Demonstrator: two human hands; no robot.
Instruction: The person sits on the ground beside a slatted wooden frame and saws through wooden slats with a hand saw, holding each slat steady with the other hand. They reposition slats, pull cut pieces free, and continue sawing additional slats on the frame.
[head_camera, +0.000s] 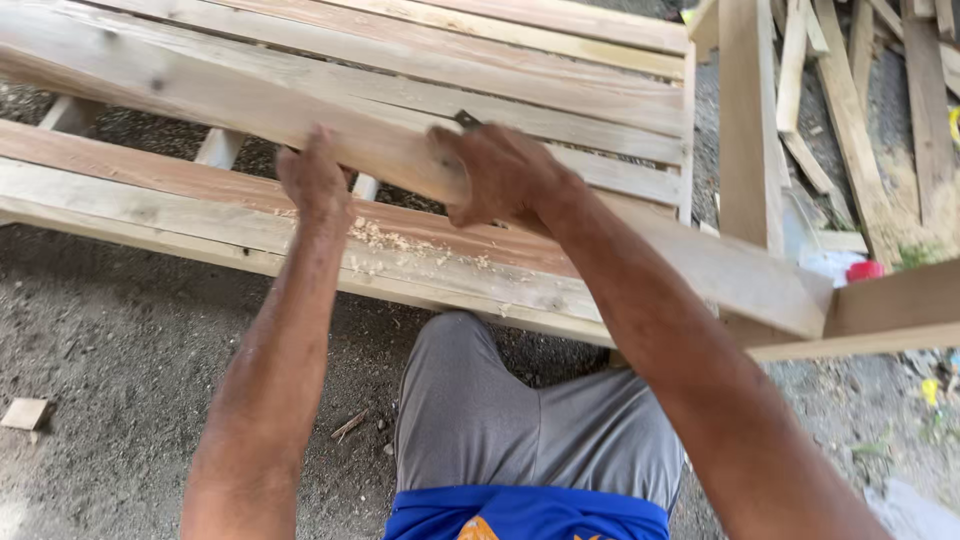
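We see 2 bare hands working on a long plank (240, 95) of pale, reddish-tinged wood, its face smooth with faint grain and a small dark knot toward the far left end. The plank is flat and rectangular in section, and its long axis runs from the upper left, past both hands, down to the lower right, where its squared end sits beyond the right forearm. It lies tilted on top of a slatted frame (560, 75) of similar rough boards.

The left hand (312, 180) grips the near edge of the plank, fingers curled up over the lower face and thumb side toward us, closed around the wood. The right hand (495, 172) sits just to the right of it, folded over a small dark tool (466, 120) whose tip peeks out above the knuckles; the fingers are closed on it and pressed against the plank. What kind of tool it is we cannot tell.

Just below and between the hands, pale curled shavings (385, 240) lie scattered on a lower board (150, 195) of the frame. Beneath the forearms we see grey trousers (500, 410) and a blue hem over coarse, gritty ground (110, 340). Well to the right of the right hand, loose offcuts (850, 110) of timber lie in a heap, with a small red cap (865, 270) near them.
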